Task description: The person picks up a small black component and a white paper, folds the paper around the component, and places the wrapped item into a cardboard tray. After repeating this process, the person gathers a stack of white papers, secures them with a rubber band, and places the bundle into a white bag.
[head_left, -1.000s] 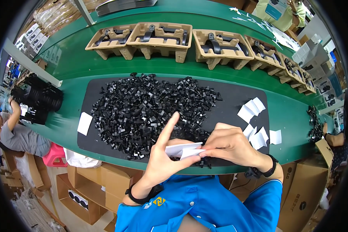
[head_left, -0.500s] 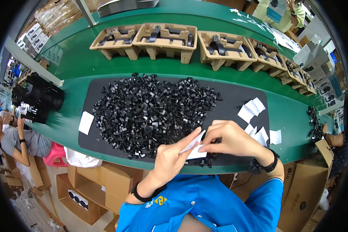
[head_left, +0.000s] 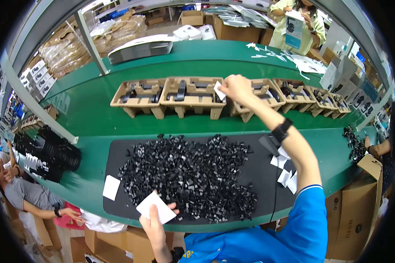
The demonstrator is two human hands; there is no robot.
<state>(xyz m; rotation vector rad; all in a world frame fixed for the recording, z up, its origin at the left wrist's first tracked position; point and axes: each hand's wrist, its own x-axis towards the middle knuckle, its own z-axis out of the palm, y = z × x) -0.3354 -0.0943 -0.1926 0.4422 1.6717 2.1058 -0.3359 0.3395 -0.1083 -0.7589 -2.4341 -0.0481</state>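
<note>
My left hand [head_left: 152, 228] is closed on a square white paper sheet [head_left: 161, 209], its thumb across the face, near the table's front edge. Stretched far forward, my right hand [head_left: 238, 88] pinches a small white paper slip [head_left: 219, 91]. That slip is over the right end of a brown pulp tray [head_left: 193, 104] holding black strap-like parts. Whether it touches the tray I cannot tell. Below my right wrist, another pulp tray [head_left: 246, 112] is partly hidden. Between my hands spreads a heap of small black plastic parts [head_left: 184, 175] on a dark mat [head_left: 267, 199].
More pulp trays [head_left: 138, 104] stand in a row along the green table [head_left: 96, 125]. White papers [head_left: 112, 187] lie on the mat's left and right sides. Black round parts [head_left: 52, 151] are stacked at left. Across the table a person holds a box [head_left: 295, 30]. Metal posts [head_left: 90, 41] frame the bench.
My right hand has left the papers near my left hand and reached forward to the trays with a slip. My left hand has moved left and down, keeping a white sheet. The view has tilted up.
</note>
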